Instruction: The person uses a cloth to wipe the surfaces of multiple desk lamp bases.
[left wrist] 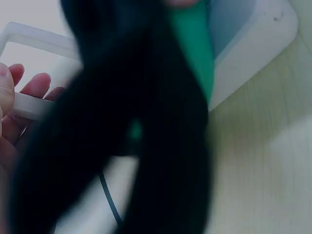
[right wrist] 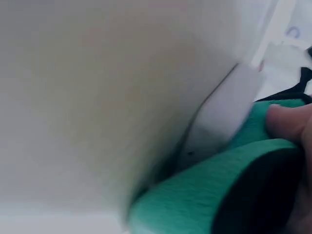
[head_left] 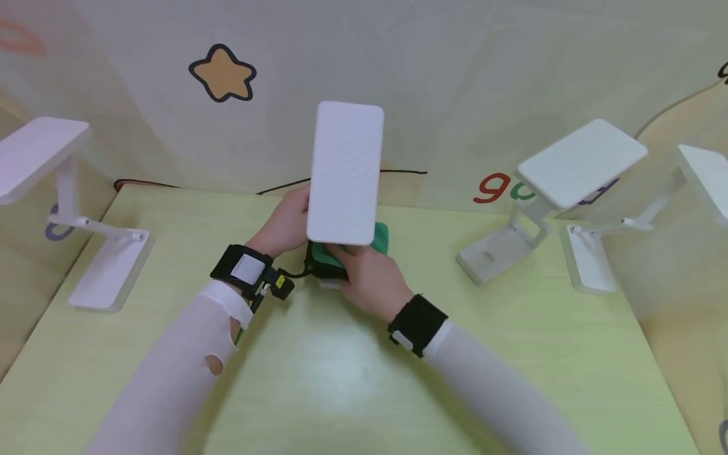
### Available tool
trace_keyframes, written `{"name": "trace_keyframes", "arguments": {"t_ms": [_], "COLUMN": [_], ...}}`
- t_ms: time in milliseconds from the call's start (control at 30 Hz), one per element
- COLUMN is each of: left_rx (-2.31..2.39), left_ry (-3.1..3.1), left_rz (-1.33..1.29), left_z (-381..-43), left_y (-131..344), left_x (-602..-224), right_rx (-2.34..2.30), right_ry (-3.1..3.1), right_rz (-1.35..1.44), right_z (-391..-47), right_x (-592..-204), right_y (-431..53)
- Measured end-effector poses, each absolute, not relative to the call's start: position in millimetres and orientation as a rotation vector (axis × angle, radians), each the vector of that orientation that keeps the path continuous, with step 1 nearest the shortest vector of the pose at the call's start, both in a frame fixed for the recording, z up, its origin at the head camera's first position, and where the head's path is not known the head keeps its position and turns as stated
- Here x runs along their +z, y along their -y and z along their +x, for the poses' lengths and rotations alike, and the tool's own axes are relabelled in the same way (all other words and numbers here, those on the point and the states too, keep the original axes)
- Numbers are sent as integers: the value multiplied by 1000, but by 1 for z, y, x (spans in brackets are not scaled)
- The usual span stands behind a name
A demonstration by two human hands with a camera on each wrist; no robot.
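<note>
A white folding stand (head_left: 345, 174) with a flat rectangular panel is in front of me at the back of the table. My left hand (head_left: 281, 221) grips its frame-like arm (left wrist: 30, 106), fingers curled round the bar in the left wrist view. With my right hand (head_left: 372, 281) I hold a green-and-black cloth (right wrist: 180, 209) bunched low against the stand, under the panel. One fingertip (right wrist: 282, 122) presses into the green side. The stand's white base (left wrist: 256, 51) shows beside the cloth; the panel hides part of both hands in the head view.
Another white stand (head_left: 110, 272) is at the left edge of the table (head_left: 318, 379). Two more, a near one (head_left: 582, 164) and an outer one (head_left: 591, 265), are on the right. Behind the table hangs a printed backdrop (head_left: 432, 76).
</note>
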State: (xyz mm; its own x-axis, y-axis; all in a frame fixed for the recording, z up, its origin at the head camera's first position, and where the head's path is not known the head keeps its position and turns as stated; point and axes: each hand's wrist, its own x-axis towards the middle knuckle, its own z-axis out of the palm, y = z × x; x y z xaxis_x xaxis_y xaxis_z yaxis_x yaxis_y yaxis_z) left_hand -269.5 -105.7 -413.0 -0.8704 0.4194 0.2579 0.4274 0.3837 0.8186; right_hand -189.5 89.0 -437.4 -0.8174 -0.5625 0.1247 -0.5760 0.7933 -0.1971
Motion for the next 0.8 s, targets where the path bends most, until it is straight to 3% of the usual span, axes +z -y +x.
{"name": "trace_keyframes", "arguments": {"t_ms": [300, 633, 800], "left_rx": [-1549, -1573, -1551], "left_ry": [2619, 2628, 2648], "left_rz": [-802, -847, -796], "left_z": [-269, -273, -270], "left_y": [106, 100, 108], "left_x": [-409, -403, -405], "right_rx": [131, 263, 371], "right_ry": [3048, 2892, 2920], "right_rz": [1047, 1008, 1004], "right_z": [-142, -201, -201], "right_x": [-420, -429, -432], "right_y": [-88, -77, -83]}}
